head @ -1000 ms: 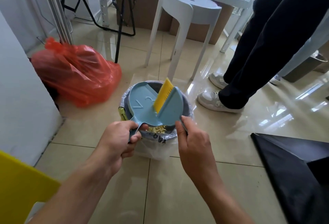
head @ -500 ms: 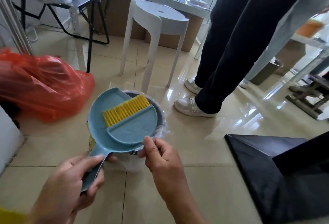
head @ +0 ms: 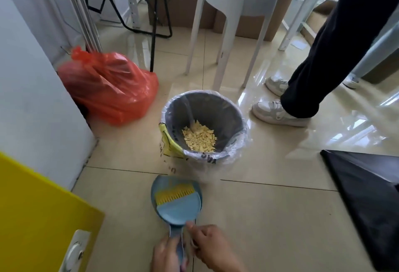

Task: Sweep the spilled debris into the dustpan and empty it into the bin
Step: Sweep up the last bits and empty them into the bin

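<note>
In the head view, the blue dustpan lay low over the floor just in front of the bin, the yellow-bristled brush nested inside it. The left hand gripped the dustpan's handle, while the right hand had its fingers curled at the brush's rear edge. Yellow debris sat in the lined bin.

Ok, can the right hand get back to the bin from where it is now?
Probably yes. The right hand is by the dustpan handle, and only bare floor lies between it and the bin, whose top is uncovered.
</note>
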The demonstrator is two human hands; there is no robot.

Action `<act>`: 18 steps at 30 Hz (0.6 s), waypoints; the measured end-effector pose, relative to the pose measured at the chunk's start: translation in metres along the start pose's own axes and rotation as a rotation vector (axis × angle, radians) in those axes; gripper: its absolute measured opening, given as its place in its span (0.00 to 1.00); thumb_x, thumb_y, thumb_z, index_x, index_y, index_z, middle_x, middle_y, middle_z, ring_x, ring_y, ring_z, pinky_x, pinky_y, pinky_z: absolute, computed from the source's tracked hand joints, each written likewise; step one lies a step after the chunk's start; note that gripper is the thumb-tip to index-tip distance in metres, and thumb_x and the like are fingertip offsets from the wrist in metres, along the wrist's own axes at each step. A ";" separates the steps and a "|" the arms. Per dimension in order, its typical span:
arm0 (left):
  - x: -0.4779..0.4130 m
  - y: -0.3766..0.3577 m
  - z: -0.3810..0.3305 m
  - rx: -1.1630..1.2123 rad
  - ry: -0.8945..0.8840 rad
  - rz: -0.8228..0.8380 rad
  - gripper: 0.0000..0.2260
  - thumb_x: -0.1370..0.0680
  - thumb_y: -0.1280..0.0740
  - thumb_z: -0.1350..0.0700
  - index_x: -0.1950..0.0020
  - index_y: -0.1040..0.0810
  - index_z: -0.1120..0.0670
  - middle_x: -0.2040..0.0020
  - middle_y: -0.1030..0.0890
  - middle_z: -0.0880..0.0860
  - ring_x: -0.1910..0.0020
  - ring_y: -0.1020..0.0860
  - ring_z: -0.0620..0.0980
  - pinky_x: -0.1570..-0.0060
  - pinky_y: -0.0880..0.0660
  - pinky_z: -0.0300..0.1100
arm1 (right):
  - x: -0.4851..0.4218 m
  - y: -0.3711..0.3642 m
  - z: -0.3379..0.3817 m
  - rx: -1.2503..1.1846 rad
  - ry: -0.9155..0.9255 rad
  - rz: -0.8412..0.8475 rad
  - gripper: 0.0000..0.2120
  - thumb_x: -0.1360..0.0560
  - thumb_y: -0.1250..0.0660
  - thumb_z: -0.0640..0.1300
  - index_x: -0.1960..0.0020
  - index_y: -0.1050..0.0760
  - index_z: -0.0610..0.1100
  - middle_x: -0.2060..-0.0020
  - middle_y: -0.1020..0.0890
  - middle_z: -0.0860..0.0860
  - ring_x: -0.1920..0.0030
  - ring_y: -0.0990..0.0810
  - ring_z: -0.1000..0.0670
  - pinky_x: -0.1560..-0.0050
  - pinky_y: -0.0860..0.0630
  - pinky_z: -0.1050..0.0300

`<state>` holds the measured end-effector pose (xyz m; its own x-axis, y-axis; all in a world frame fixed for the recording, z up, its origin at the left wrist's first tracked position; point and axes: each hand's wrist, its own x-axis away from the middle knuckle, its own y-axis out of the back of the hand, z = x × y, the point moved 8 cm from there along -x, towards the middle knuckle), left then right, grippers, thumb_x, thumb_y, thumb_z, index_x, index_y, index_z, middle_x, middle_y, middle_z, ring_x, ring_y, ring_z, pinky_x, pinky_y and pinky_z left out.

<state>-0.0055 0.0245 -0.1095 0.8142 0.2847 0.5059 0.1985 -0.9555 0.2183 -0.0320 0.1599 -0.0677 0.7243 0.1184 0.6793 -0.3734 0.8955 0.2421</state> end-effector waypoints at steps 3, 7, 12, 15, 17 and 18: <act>-0.009 -0.025 -0.014 0.174 0.155 0.181 0.13 0.22 0.35 0.51 0.63 0.22 0.56 0.71 0.23 0.54 0.70 0.26 0.52 0.61 0.27 0.49 | -0.020 0.002 -0.001 0.014 0.022 -0.160 0.30 0.19 0.38 0.61 0.77 0.30 0.48 0.79 0.27 0.54 0.75 0.30 0.56 0.68 0.34 0.59; -0.024 -0.025 -0.001 -0.101 0.154 0.265 0.18 0.24 0.39 0.48 0.71 0.20 0.52 0.74 0.22 0.52 0.72 0.25 0.52 0.66 0.32 0.46 | -0.035 0.008 -0.006 0.060 0.024 -0.233 0.27 0.19 0.39 0.62 0.72 0.29 0.49 0.77 0.25 0.54 0.73 0.28 0.57 0.67 0.32 0.59; -0.024 -0.012 0.014 -0.235 0.156 0.270 0.18 0.18 0.39 0.43 0.63 0.24 0.51 0.71 0.21 0.49 0.69 0.23 0.48 0.64 0.31 0.44 | -0.041 0.009 -0.020 0.250 -0.001 -0.238 0.29 0.19 0.42 0.65 0.72 0.33 0.48 0.75 0.27 0.51 0.75 0.31 0.57 0.70 0.36 0.59; -0.021 -0.015 0.004 -0.302 0.068 0.265 0.16 0.16 0.43 0.41 0.55 0.25 0.50 0.61 0.19 0.48 0.63 0.22 0.45 0.63 0.30 0.42 | -0.040 0.008 -0.029 0.289 -0.027 -0.240 0.27 0.20 0.42 0.66 0.70 0.29 0.49 0.74 0.25 0.52 0.73 0.29 0.57 0.69 0.34 0.58; -0.021 -0.022 0.002 -0.307 0.060 0.276 0.16 0.16 0.45 0.40 0.49 0.25 0.50 0.55 0.18 0.49 0.57 0.20 0.45 0.61 0.29 0.40 | -0.036 0.007 -0.030 0.322 -0.022 -0.247 0.24 0.19 0.41 0.64 0.67 0.29 0.51 0.72 0.24 0.53 0.72 0.28 0.58 0.69 0.34 0.60; -0.022 -0.024 0.002 -0.301 0.056 0.277 0.15 0.16 0.45 0.41 0.47 0.26 0.50 0.54 0.18 0.49 0.57 0.20 0.45 0.61 0.28 0.40 | -0.033 0.008 -0.029 0.331 -0.007 -0.253 0.21 0.19 0.41 0.62 0.65 0.29 0.53 0.71 0.23 0.54 0.71 0.28 0.58 0.70 0.34 0.62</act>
<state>-0.0265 0.0408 -0.1275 0.7821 0.0319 0.6224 -0.1990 -0.9336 0.2979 -0.0423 0.1752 -0.1081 0.8134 -0.0915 0.5745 -0.3515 0.7096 0.6107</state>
